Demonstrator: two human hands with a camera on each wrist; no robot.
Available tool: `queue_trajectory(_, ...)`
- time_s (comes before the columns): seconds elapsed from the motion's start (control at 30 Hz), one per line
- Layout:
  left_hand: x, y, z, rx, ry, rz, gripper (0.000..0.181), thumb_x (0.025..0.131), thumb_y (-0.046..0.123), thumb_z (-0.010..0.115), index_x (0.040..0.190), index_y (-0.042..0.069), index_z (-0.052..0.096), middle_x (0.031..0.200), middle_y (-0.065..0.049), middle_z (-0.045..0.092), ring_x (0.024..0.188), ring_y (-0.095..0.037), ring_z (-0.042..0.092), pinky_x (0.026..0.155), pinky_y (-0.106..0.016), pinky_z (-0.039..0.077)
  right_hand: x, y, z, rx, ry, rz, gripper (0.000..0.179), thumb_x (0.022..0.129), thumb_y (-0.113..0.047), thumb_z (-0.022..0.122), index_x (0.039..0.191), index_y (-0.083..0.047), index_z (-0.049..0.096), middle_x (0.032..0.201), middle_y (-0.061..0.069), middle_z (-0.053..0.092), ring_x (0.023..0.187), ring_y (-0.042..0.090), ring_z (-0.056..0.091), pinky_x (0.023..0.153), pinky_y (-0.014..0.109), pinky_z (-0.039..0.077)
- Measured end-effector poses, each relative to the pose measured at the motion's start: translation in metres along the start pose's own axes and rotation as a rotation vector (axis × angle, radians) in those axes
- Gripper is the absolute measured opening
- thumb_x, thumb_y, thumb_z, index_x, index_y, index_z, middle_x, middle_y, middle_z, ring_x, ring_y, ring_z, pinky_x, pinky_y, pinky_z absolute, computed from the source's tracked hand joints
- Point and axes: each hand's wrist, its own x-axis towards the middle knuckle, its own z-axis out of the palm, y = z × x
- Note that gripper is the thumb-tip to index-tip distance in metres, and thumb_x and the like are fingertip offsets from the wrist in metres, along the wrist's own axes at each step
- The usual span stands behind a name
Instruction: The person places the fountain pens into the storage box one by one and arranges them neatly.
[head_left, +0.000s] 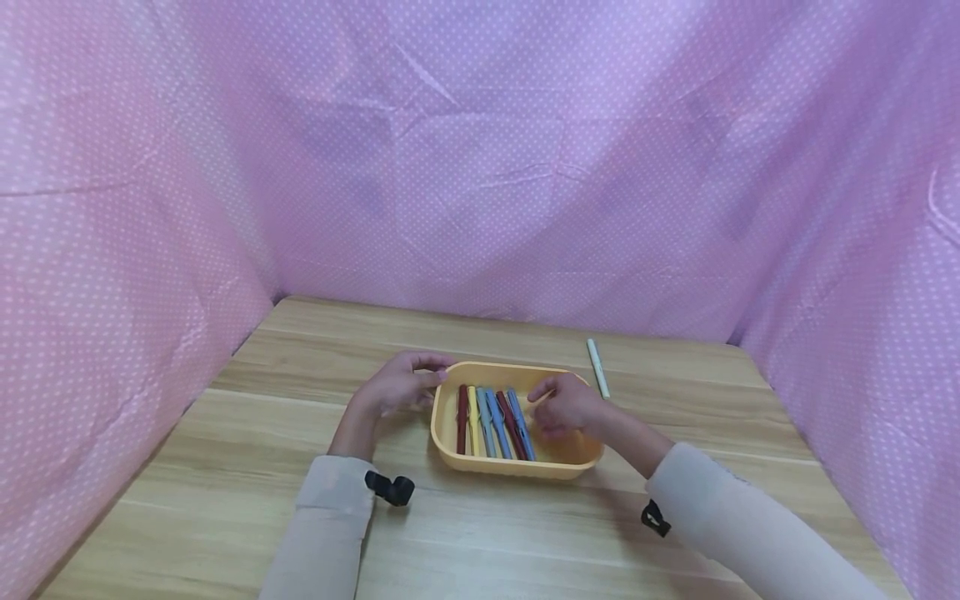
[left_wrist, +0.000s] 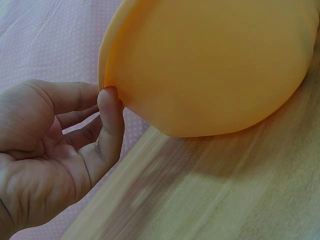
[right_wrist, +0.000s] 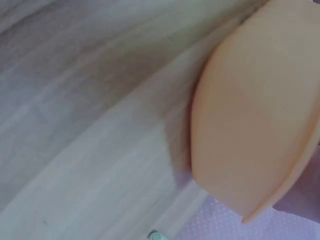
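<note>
A yellow-orange tray (head_left: 517,469) with rounded corners sits mid-table. Several pens lie side by side in it, lengthwise toward me: a dark red one (head_left: 462,419) at the left, then a yellow one (head_left: 473,421), a grey-green one, blue ones and another dark red one. My left hand (head_left: 397,385) pinches the tray's rim at its far left corner; thumb and finger on the edge show in the left wrist view. Reaching into the tray's right part is my right hand (head_left: 570,406), fingers bent, beside the rightmost blue pen (head_left: 521,423). Whether it holds anything I cannot tell.
A pale pen (head_left: 597,367) lies on the wooden table (head_left: 300,517) behind the tray's right end. Its tip (right_wrist: 156,235) enters the right wrist view's bottom edge. Pink dotted cloth (head_left: 480,183) hangs around the table's back and sides.
</note>
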Motion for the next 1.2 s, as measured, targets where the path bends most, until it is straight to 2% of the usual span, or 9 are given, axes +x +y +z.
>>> queue_trajectory(0.17,0.000,0.000,0.000,0.004,0.009,-0.006,0.033,0.102,0.009,0.062,0.135,0.007,0.065,0.133,-0.015,0.058,0.096,-0.029,0.069,0.074,-0.034,0.062,-0.004,-0.011,-0.012,0.025,-0.034,-0.025,0.034,0.091,0.008,0.064,0.124,0.013,0.056,0.093,0.015,0.065,0.082,0.024,0.065,0.075,0.039,0.064)
queue_trajectory(0.33,0.001,-0.001,0.000,0.000,0.012,-0.013,0.032,0.102,0.009,0.063,0.134,0.009,0.066,0.131,-0.015,0.058,0.094,-0.028,0.068,0.073,-0.033,0.062,-0.004,-0.019,-0.025,0.054,-0.029,-0.049,0.035,0.095,0.003,0.065,0.127,0.013,0.054,0.096,0.009,0.061,0.084,0.021,0.063,0.079,0.037,0.063)
queue_trajectory(0.5,0.001,-0.001,0.000,-0.005,0.001,-0.007,0.033,0.102,0.008,0.062,0.135,0.009,0.065,0.131,-0.016,0.059,0.096,-0.030,0.069,0.075,-0.036,0.062,-0.002,-0.023,-0.039,0.087,-0.001,-0.069,0.032,0.097,0.002,0.063,0.126,0.013,0.055,0.099,0.013,0.064,0.082,0.020,0.064,0.078,0.035,0.063)
queue_trajectory(0.63,0.002,-0.002,0.000,-0.005,-0.001,-0.003,0.033,0.102,0.008,0.062,0.135,0.008,0.065,0.132,-0.016,0.059,0.096,-0.030,0.069,0.075,-0.036,0.062,-0.001,-0.025,-0.053,0.104,0.001,-0.077,0.036,0.099,0.001,0.061,0.131,0.013,0.050,0.108,0.017,0.063,0.083,0.019,0.062,0.080,0.032,0.062)
queue_trajectory(0.77,0.001,-0.002,0.001,-0.004,0.003,-0.004,0.033,0.102,0.008,0.062,0.135,0.008,0.065,0.131,-0.015,0.060,0.096,-0.030,0.069,0.075,-0.036,0.062,0.000,-0.023,-0.068,0.114,0.009,-0.071,0.041,0.101,0.000,0.057,0.137,0.014,0.044,0.109,0.014,0.059,0.087,0.017,0.060,0.082,0.029,0.061)
queue_trajectory(0.97,0.000,-0.001,0.001,-0.001,0.008,-0.003,0.033,0.102,0.007,0.061,0.135,0.007,0.064,0.130,-0.015,0.062,0.094,-0.029,0.069,0.073,-0.035,0.062,0.003,-0.015,-0.088,0.092,0.080,-0.063,0.042,0.102,-0.003,0.057,0.139,0.014,0.044,0.110,0.014,0.057,0.089,0.017,0.061,0.084,0.029,0.061)
queue_trajectory(1.2,0.000,-0.002,0.001,0.000,0.006,0.004,0.034,0.102,0.008,0.062,0.136,0.007,0.064,0.131,-0.015,0.062,0.095,-0.029,0.070,0.074,-0.036,0.062,0.010,-0.002,-0.108,0.020,0.152,-0.030,0.043,0.102,-0.003,0.057,0.138,0.016,0.044,0.098,0.006,0.058,0.084,0.015,0.061,0.086,0.033,0.061)
